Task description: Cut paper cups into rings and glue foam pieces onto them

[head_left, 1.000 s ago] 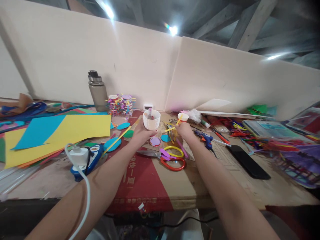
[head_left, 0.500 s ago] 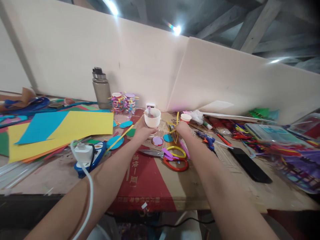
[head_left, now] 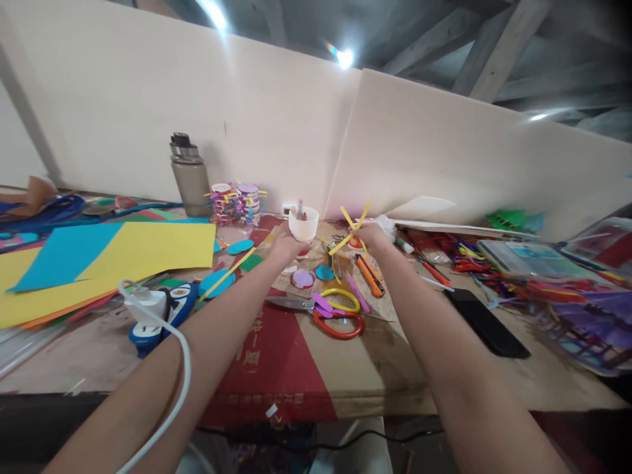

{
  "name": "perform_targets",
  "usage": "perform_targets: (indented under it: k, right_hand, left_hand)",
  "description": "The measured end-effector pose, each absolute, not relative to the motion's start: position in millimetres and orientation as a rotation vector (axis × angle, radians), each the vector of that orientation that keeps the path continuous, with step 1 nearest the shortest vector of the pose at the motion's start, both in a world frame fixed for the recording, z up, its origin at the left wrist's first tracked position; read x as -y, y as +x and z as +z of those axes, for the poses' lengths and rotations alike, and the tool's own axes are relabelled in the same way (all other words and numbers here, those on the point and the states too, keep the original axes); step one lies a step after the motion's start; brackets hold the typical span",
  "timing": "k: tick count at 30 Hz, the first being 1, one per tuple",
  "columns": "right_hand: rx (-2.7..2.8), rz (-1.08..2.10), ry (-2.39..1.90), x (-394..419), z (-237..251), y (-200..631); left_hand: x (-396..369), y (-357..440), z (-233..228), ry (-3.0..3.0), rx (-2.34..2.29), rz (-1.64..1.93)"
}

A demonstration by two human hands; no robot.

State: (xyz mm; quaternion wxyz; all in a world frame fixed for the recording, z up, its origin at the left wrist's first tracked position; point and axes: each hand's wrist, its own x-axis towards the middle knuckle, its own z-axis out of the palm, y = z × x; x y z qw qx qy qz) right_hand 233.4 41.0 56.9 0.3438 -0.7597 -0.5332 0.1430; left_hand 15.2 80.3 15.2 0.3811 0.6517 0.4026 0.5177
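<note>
My left hand (head_left: 289,245) is closed around a stack of white paper cups (head_left: 303,226), with thin stick-like items poking out of the top. In my right hand (head_left: 371,236), yellow paper strips (head_left: 349,237) are pinched, crossing one another and pointing up and left. An orange utility knife (head_left: 369,275) lies just below that hand. Between my forearms are scissors (head_left: 340,324) with red and yellow handles, a purple strip (head_left: 358,293), a purple disc (head_left: 303,279) and a blue disc (head_left: 324,272).
Sheets of yellow paper (head_left: 158,247) and blue paper (head_left: 69,253) lie left, near a blue power strip (head_left: 162,319) with a white cable. A bottle (head_left: 190,181) and two decorated cup towers (head_left: 248,204) stand behind. A black phone (head_left: 486,322) and a plastic case (head_left: 536,257) lie right.
Yellow strips now stick up from my right hand, which has lifted them beside the cup stack. The orange utility knife has come into sight. My left hand still grips the cups.
</note>
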Motion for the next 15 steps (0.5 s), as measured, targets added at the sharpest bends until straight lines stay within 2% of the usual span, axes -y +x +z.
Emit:
perform_targets:
  k: [7,15]
  right_hand:
    - [1.156,0.722,-1.65,-29.0,64.3,221.3]
    - [1.035,0.811,-1.401,-16.0,72.1,201.7]
  left_hand:
    - [-86.1,21.7,5.9,1.597,-1.011,1.295]
    - [-92.9,21.1,-6.2,1.536,-1.045,1.3]
